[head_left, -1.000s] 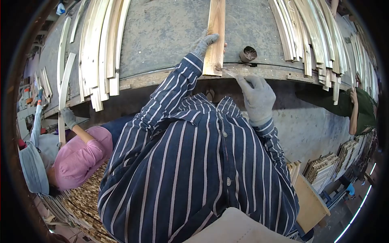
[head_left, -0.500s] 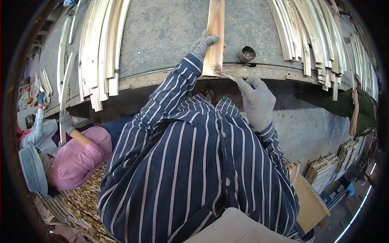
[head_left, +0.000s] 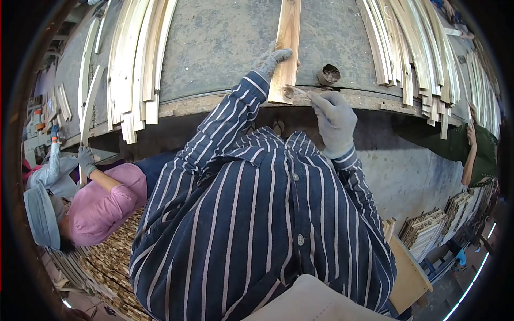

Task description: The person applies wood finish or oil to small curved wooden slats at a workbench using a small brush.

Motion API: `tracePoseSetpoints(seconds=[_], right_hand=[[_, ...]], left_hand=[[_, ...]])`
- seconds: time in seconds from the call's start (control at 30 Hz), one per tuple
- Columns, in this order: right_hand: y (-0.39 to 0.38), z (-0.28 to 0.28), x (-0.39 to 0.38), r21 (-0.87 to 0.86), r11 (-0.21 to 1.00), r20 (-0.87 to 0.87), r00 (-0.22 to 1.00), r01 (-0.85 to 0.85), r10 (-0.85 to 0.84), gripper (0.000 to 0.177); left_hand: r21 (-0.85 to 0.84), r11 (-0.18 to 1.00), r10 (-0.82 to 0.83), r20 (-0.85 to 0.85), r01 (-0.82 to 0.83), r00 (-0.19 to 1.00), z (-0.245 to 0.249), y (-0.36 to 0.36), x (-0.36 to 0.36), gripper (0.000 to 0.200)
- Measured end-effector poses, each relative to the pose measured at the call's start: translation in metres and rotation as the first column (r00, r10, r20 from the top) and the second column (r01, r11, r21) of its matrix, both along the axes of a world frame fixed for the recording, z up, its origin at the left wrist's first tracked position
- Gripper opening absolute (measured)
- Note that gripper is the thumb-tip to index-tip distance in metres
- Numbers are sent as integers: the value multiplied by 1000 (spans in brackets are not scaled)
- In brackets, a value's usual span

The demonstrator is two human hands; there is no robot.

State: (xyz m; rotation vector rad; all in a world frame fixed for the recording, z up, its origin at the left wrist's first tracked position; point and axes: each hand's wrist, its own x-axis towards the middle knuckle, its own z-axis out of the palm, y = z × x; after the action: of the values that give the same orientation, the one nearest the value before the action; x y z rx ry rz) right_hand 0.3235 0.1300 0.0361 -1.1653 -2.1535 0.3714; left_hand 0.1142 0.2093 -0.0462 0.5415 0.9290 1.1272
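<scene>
A wooden board [head_left: 288, 35] lies on the workbench, its near end at the front edge. My left hand [head_left: 271, 63], in a grey glove, is closed around the board near that end. Pinched in my gloved right hand [head_left: 336, 120] is a thin tool [head_left: 299, 91], whose tip touches the board beside a dark knot. Just right of the board stands a small round cup [head_left: 329, 75] with dark contents.
Long wooden strips lie at the left [head_left: 136, 59] and right [head_left: 399, 48] of the workbench [head_left: 214, 48]. A person in pink [head_left: 110, 200] holds a strip at the left; another in dark green [head_left: 479, 147] stands at the right. Strip stacks [head_left: 423, 230] sit lower right.
My right hand has moved up and slightly left, bringing the tool's tip from the board's end corner onto its face. My left hand still holds the board.
</scene>
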Motion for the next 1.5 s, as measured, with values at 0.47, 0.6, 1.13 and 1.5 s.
tracePoseSetpoints(seconds=[0.47,0.6,1.13,1.5], right_hand=[[-3,-3,9,2,995,93,991,-100,99,34],[0,0,13,-104,979,48,983,-173,179,32],[9,-4,15,-188,958,-46,976,-218,213,28],[18,-23,7,-231,958,-233,965,-172,117,31]], left_hand=[[-22,1000,-12,-52,10,999,4,-2,1,61],[21,1000,9,-50,-8,999,1,-3,1,61],[8,999,33,-68,-33,997,5,-6,1,57],[-42,999,22,-73,-26,997,0,-3,-1,54]])
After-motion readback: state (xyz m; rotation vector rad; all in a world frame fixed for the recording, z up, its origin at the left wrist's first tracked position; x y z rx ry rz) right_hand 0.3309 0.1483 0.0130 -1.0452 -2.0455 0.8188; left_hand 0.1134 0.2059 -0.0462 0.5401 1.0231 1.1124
